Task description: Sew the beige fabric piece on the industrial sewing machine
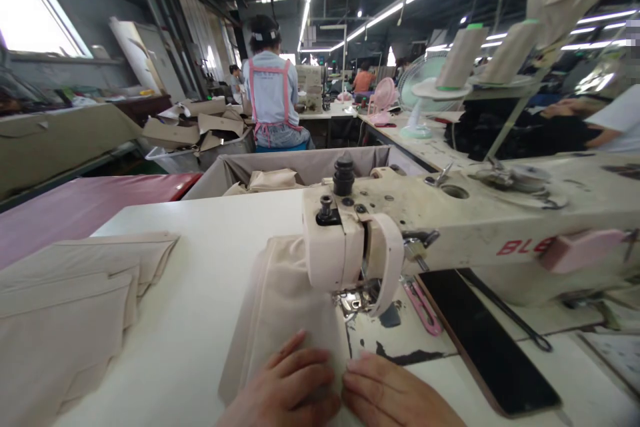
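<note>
Beige fabric [285, 300] lies on the white table under the head of a sewing machine [330, 247], its right edge running to the metal presser foot [353, 301]. My left hand [293, 380] rests on the fabric with its fingers spread a little, palm down. Beside it, my right hand [387, 390] is at the fabric's right edge, fingers pressed together; its fingertips point left and their grip on the cloth is partly hidden. Both hands are just in front of the presser foot.
Stacked beige pieces [90, 300] lie on the left. A black phone [487, 340], a pink thread cutter [423, 307] and black tweezers [510, 313] lie right of the needle area. Behind the table is a cloth-lined bin [200, 180]. A person [273, 90] sits beyond it.
</note>
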`<control>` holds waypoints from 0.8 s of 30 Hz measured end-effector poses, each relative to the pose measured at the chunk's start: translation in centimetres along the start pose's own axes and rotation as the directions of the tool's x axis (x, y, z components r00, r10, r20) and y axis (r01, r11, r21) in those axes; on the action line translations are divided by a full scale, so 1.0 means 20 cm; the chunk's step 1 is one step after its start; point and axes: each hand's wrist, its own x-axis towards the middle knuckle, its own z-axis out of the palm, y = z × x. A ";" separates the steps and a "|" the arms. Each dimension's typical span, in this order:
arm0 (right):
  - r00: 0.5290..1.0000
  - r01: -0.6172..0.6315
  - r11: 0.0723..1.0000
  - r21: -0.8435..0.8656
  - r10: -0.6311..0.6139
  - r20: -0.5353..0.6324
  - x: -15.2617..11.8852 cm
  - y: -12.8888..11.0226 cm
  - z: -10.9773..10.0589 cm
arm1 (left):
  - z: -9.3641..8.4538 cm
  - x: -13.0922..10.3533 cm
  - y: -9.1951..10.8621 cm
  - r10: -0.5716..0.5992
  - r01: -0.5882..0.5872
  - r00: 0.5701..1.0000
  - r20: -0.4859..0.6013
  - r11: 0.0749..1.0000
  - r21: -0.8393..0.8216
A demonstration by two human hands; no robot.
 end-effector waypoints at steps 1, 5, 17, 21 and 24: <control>1.000 0.007 1.000 -0.011 -0.007 0.013 0.01 0.01 0.00 | 0.00 0.01 -0.01 -0.021 0.022 0.999 0.024 1.000 -0.006; 0.985 0.050 0.997 -0.053 -0.040 0.171 0.02 0.07 -0.02 | -0.07 0.08 -0.06 -0.065 0.073 0.978 0.196 0.997 -0.035; 0.914 -0.013 0.977 -0.212 0.098 0.394 0.04 0.06 -0.04 | -0.17 0.29 -0.22 -0.152 0.260 0.898 0.413 0.941 -0.218; 0.907 -0.047 0.985 -0.164 0.111 0.406 0.04 0.05 -0.05 | -0.14 0.32 -0.29 -0.225 0.317 0.906 0.360 0.922 -0.222; 0.916 -0.081 0.990 -0.114 0.119 0.383 0.04 0.05 -0.05 | -0.15 0.32 -0.34 -0.295 0.369 0.900 0.321 0.908 -0.200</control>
